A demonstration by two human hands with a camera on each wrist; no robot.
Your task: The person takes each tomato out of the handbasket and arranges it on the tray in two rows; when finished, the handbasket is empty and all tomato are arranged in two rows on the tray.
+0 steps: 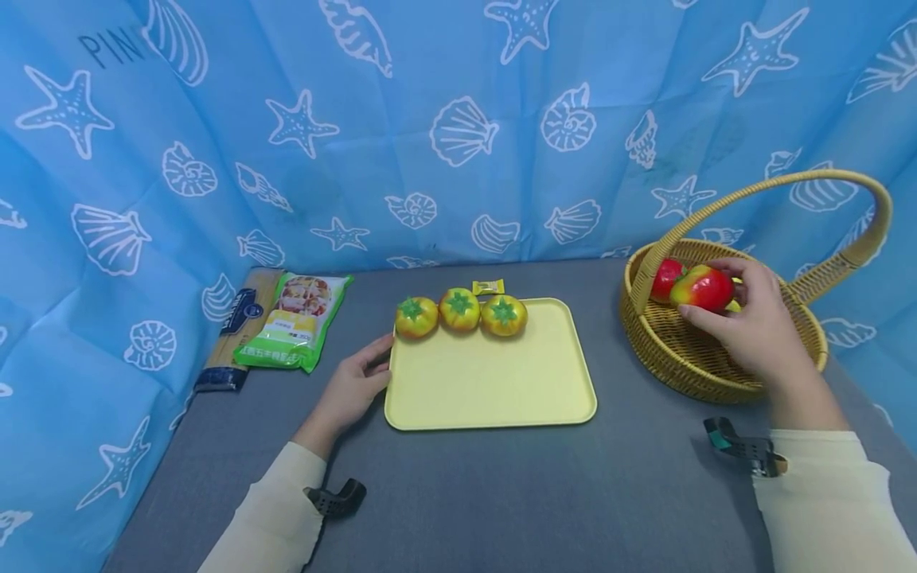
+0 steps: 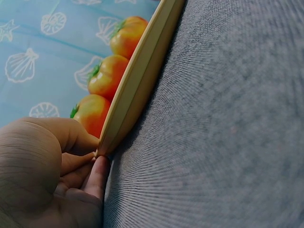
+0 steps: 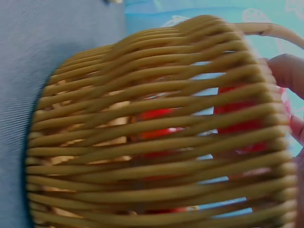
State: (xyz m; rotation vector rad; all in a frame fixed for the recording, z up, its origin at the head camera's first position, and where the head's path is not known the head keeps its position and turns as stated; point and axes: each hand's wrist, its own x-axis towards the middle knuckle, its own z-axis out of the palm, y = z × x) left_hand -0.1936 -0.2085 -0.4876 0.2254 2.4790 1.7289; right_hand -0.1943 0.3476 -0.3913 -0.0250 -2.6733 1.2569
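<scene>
My left hand (image 1: pixel 356 385) is at the left edge of a pale yellow tray (image 1: pixel 494 382). In the left wrist view its thumb and fingers pinch the tray's rim (image 2: pixel 124 109) at a corner. Three orange-yellow persimmons (image 1: pixel 459 309) with green leafy tops sit in a row along the tray's far side. At the right, my right hand (image 1: pixel 762 326) grips a red-and-yellow fruit (image 1: pixel 704 288) inside the wicker basket (image 1: pixel 662 346). Another red fruit (image 1: pixel 666 278) lies behind it. Through the weave in the right wrist view, red shows; the hand is mostly hidden there.
A small yellow packet (image 1: pixel 488 286) lies just beyond the tray. On the left lie a green-edged food bag (image 1: pixel 294 322) and a pack of noodles (image 1: pixel 239 326). The basket's tall handle (image 1: pixel 788 177) arches over it. A blue curtain (image 1: pixel 401 143) hangs behind the grey table.
</scene>
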